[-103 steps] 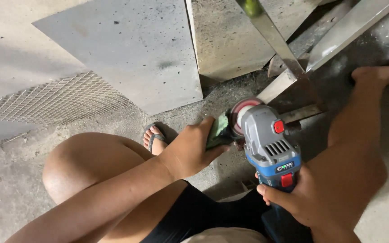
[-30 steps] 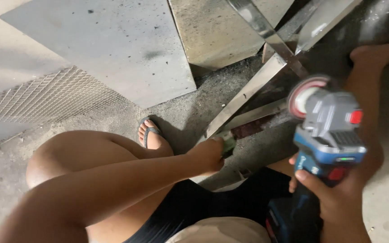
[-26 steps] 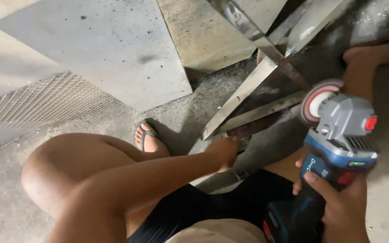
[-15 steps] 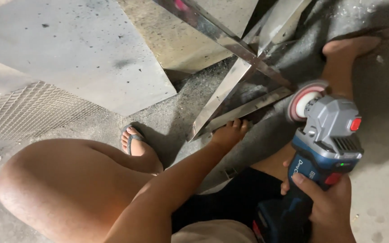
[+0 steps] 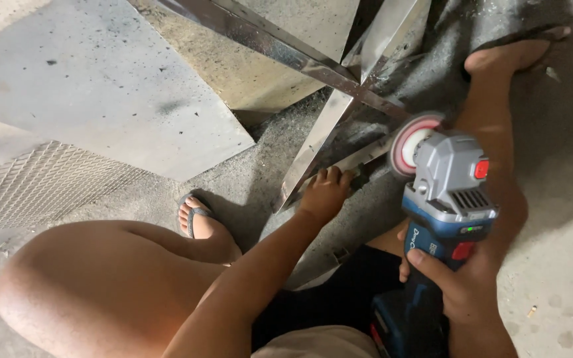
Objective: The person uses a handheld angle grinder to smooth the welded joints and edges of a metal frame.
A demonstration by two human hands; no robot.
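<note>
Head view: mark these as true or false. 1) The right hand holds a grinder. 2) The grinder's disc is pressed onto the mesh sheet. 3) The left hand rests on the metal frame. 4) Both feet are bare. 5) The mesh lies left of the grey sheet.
1) True: the right hand grips the grinder.
2) False: the disc is by the metal frame, far from the mesh.
3) True: the left hand rests on the frame, fingers on a bar.
4) False: the left foot wears a sandal.
5) False: the mesh lies below the grey sheet.
</note>
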